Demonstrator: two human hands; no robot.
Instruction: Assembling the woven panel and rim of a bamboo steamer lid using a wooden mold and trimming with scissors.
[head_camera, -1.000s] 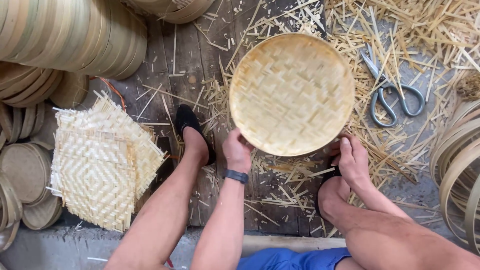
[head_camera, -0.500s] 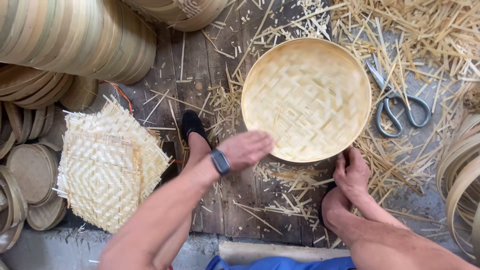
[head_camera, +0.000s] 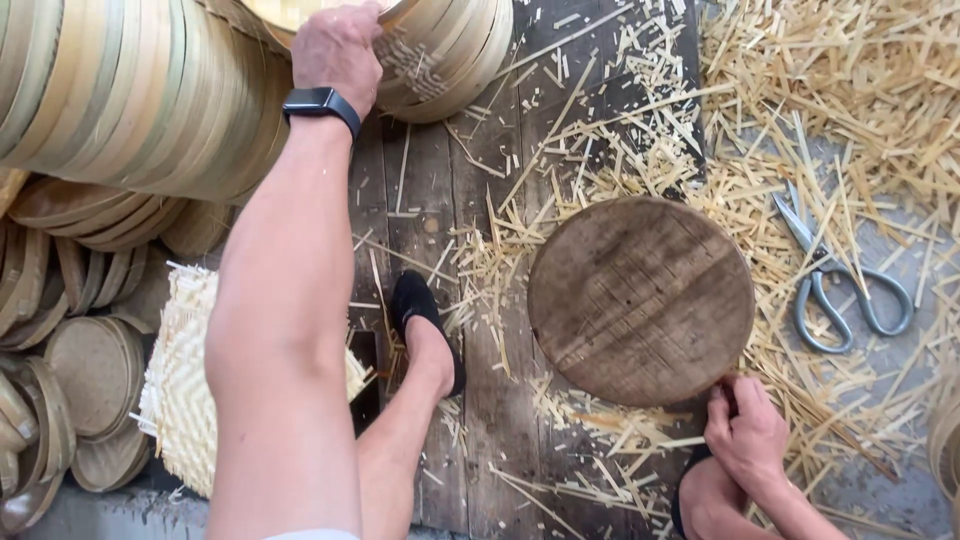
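I find my left hand (head_camera: 337, 42) extended to the top of the view, fingers curled down over the rim of a woven bamboo tray (head_camera: 300, 12) that rests on a stack of bamboo hoops (head_camera: 440, 55); the grip is closed on that rim, though the fingertips themselves are hidden. A black watch (head_camera: 320, 104) sits on that wrist. My right hand (head_camera: 745, 432) lies low at the right, fingers bent and loosely closed, touching the near edge of a round wooden block (head_camera: 640, 298); whether it grips the block I cannot tell. Steel scissors (head_camera: 835, 275) lie apart on the straw offcuts (head_camera: 850, 110). A foot in a black shoe (head_camera: 425, 325) rests on the plank floor (head_camera: 420, 200).
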